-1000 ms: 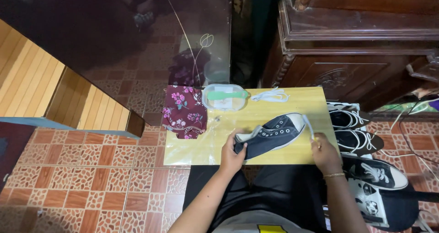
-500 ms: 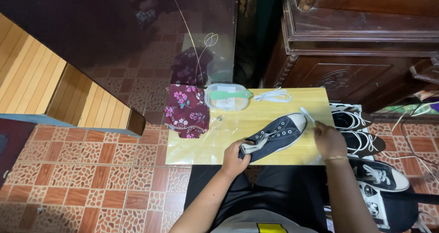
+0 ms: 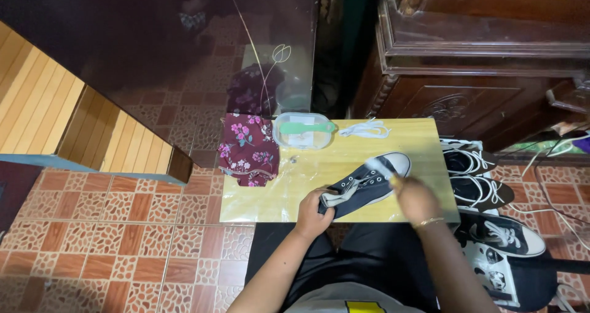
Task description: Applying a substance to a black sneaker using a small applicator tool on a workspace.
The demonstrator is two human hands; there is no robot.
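A black canvas sneaker with a white toe cap and sole lies on its side on a small yellow table. My left hand grips the sneaker at its heel end. My right hand is blurred by motion just right of the shoe's front. Its fingers are closed on a small white object that hovers over the eyelets near the toe. What the white object is cannot be made out.
On the table's far side are a maroon floral cloth, a clear lidded container with a green item on it, and a bundle of white laces. More black sneakers sit on the floor at right. A dark wooden cabinet stands behind.
My right hand has moved from the table's near edge up to the shoe's toe and back over the eyelets with the white object. My left hand stays on the heel.
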